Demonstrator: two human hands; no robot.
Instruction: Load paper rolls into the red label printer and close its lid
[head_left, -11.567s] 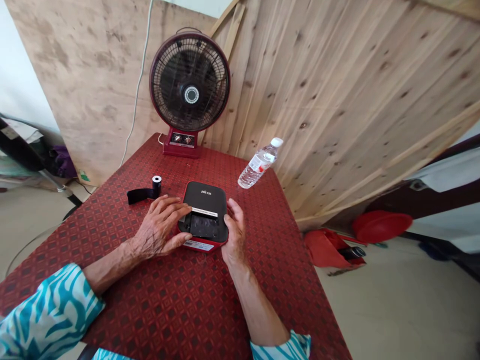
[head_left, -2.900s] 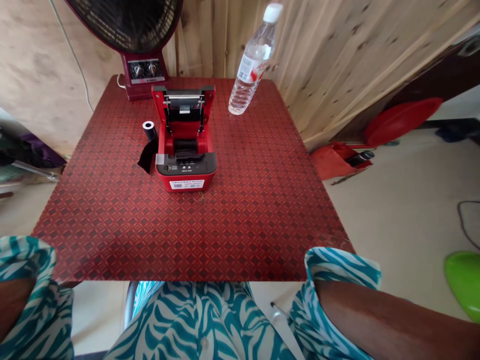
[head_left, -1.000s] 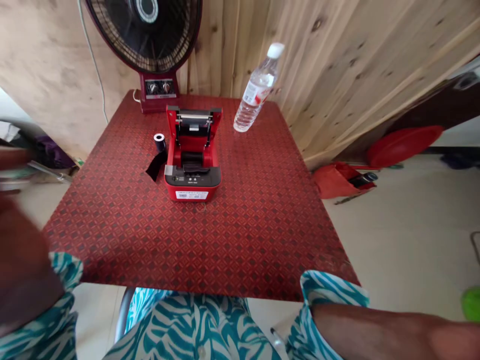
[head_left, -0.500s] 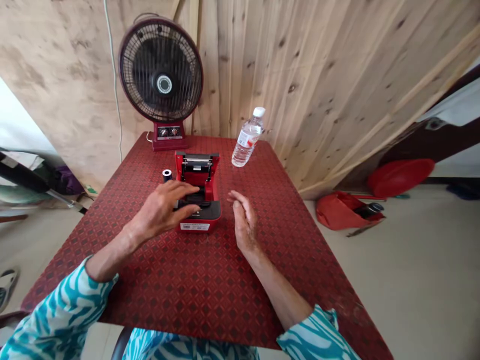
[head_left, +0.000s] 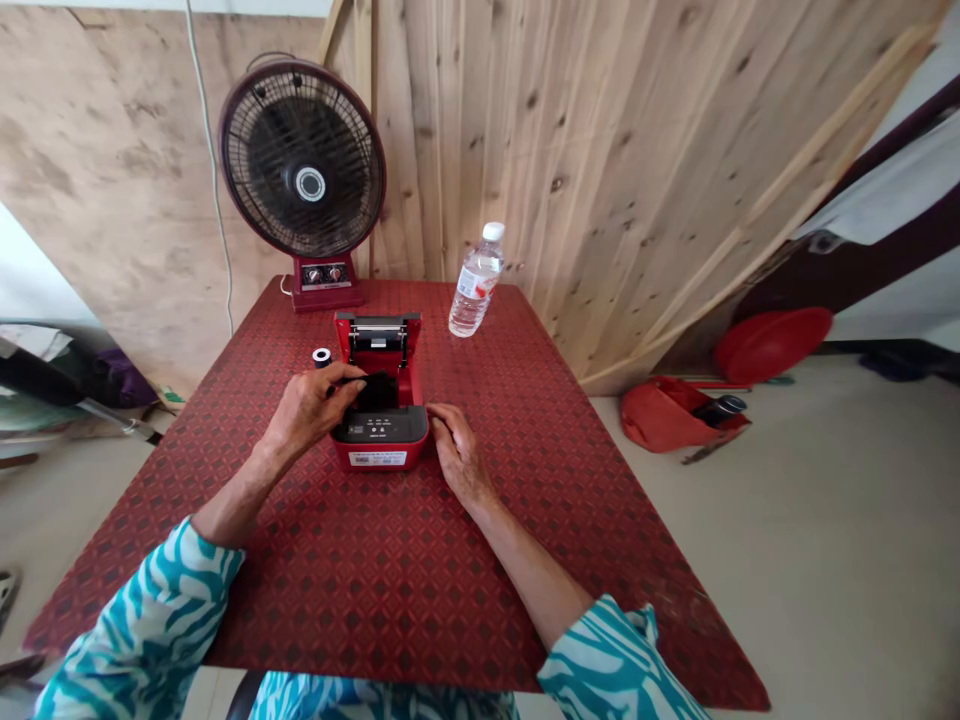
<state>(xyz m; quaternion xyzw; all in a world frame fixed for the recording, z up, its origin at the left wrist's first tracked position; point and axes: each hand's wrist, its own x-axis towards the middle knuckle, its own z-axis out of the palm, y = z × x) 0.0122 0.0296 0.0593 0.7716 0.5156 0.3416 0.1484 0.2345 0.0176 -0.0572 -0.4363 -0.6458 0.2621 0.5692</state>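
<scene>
A red and black printer-like device (head_left: 380,428) stands on the patterned red table (head_left: 375,590), its lid tipped up at the back and its inside dark. My left hand (head_left: 311,405) is at the device's left side, thumb and fingertips pinched together at the edge of the opening; what they grip, if anything, is too small to name. Beside the device's right front corner rests my right hand (head_left: 459,452), fingers loosely apart and holding nothing, fingertips close to its side. A small black roll with a white end (head_left: 322,358) stands behind my left hand.
At the table's back left stands a fan (head_left: 310,184). A clear water bottle (head_left: 475,285) with a white cap is at the back, right of the device. An orange-red bag (head_left: 660,415) and a red round item (head_left: 772,344) lie beyond the table's right edge.
My left hand has lifted off the device's front top and closed its fingertips at the left side. My right hand has come in against the right side. The view has shifted slightly.
</scene>
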